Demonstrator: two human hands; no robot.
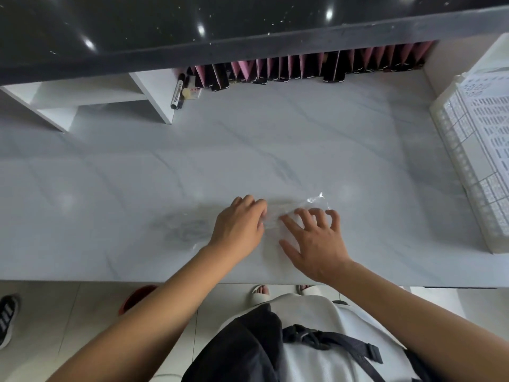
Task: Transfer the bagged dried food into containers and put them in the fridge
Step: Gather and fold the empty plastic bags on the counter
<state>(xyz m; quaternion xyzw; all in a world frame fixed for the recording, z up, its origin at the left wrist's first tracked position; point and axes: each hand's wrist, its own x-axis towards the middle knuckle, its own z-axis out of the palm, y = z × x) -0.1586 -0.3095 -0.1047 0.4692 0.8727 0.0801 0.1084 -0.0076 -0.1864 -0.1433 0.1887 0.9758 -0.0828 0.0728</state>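
Right hand (pixel 316 241): grip open, fingers spread, fingertips resting on clear plastic bag (pixel 278 216). Left hand (pixel 239 224) at 9 o'clock: fingers curled, pinching bag edge. Bag flat on tabletop (pixel 248 150). White basket (pixel 468 161) at 2 o'clock.

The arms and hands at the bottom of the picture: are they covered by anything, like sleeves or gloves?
No. Both forearms are bare all the way to the frame's edge, with no sleeves in sight. The left hand and right hand wear no gloves, and no rings, watch or bracelet show.
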